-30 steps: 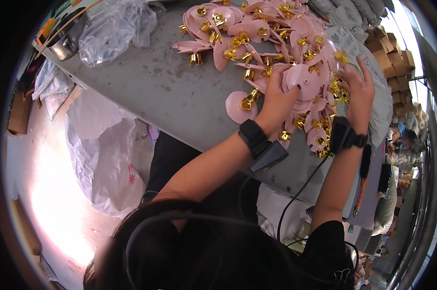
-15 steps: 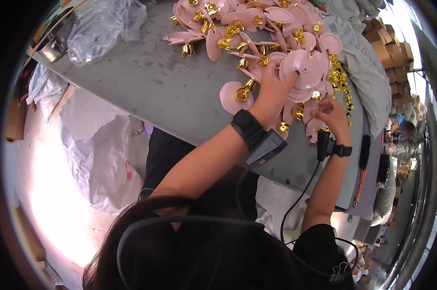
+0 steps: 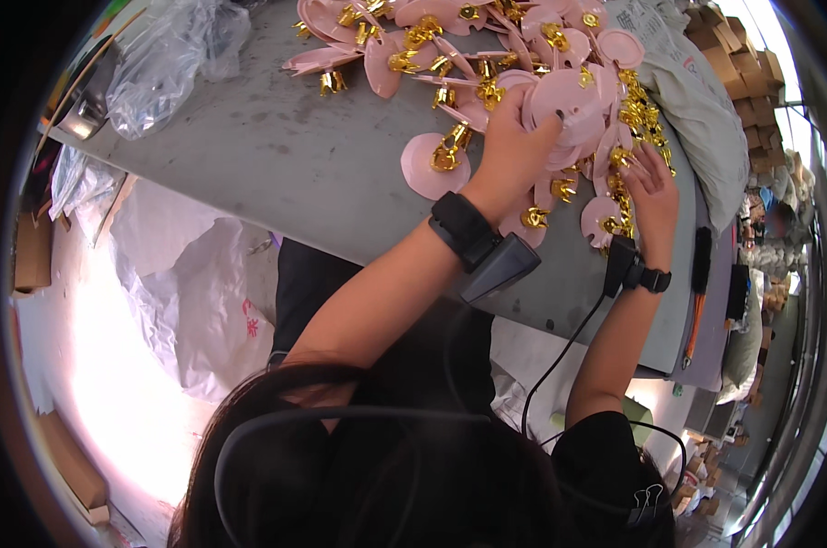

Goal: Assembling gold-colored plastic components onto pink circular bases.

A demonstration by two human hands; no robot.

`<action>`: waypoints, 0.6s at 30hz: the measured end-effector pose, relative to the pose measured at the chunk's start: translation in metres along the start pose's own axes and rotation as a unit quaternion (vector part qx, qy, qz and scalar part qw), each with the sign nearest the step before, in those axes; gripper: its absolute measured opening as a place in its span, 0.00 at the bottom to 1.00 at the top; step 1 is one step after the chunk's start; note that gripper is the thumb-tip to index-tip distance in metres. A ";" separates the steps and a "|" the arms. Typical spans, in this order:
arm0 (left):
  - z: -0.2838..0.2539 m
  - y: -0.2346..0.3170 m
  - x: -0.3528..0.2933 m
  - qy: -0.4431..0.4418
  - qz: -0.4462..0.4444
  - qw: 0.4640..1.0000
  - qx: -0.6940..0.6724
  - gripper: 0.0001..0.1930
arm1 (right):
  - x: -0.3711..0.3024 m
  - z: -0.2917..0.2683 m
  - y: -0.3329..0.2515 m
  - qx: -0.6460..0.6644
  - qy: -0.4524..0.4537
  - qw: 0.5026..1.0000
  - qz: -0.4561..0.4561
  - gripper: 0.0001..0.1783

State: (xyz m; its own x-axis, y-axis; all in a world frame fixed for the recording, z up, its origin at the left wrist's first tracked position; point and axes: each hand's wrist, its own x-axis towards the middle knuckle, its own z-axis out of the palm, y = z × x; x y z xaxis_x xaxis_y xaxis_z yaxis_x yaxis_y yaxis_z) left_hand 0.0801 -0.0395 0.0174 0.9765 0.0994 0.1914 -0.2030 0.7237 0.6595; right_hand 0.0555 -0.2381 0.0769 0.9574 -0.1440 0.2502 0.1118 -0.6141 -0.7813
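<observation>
My left hand [image 3: 514,151] grips a pink plastic disc [image 3: 569,96] by its edge, with the thumb on top; more pink discs lie layered just beneath it. The top disc bears a small gold piece [image 3: 586,77]. My right hand [image 3: 656,192] stretches its fingers, somewhat apart, toward the gold crown-shaped pieces [image 3: 646,123] at the right of the heap. One gold piece [image 3: 621,157] is right by those fingertips; whether they touch it, I cannot tell. Beside my left wrist lies a pink disc with a gold crown piece [image 3: 448,155] on it.
A heap of pink discs with gold pieces [image 3: 423,32] covers the far part of the grey table [image 3: 276,119]. Clear plastic bags [image 3: 171,68] and a metal pot [image 3: 86,110] stand at the far left. White sacks [image 3: 692,128] line the right edge. A cable [image 3: 560,365] runs from my right wrist.
My right hand has moved away from me and slightly right, to the gold pieces, and its curled fingers have straightened. My left hand keeps its hold on the disc. The view has shifted slightly.
</observation>
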 end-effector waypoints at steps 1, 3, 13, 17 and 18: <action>-0.001 -0.001 0.000 -0.002 -0.004 1.000 -0.001 0.16 | 0.001 -0.002 0.003 0.013 -0.002 1.000 -0.013 0.26; 0.000 0.001 0.001 0.021 0.005 1.000 0.002 0.16 | 0.006 -0.020 0.023 -0.028 0.000 1.000 -0.014 0.23; 0.000 0.001 -0.003 0.007 -0.039 0.999 -0.018 0.16 | -0.010 -0.033 0.111 -0.103 0.022 0.986 0.130 0.23; 0.001 -0.001 -0.002 -0.006 -0.034 0.999 -0.007 0.16 | -0.005 -0.024 0.119 -0.169 0.125 0.974 0.078 0.18; 0.002 -0.002 -0.002 -0.007 -0.031 0.999 0.004 0.16 | -0.003 -0.022 0.122 -0.229 0.196 0.953 0.040 0.17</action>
State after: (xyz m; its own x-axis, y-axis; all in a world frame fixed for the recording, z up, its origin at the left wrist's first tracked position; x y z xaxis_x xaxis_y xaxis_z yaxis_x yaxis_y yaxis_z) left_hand 0.0784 -0.0421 0.0172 0.9861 0.0443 0.1603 -0.1425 0.7228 0.6762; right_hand 0.0606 -0.3298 -0.0071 0.7744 -0.4285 0.4655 -0.1707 -0.8499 -0.4985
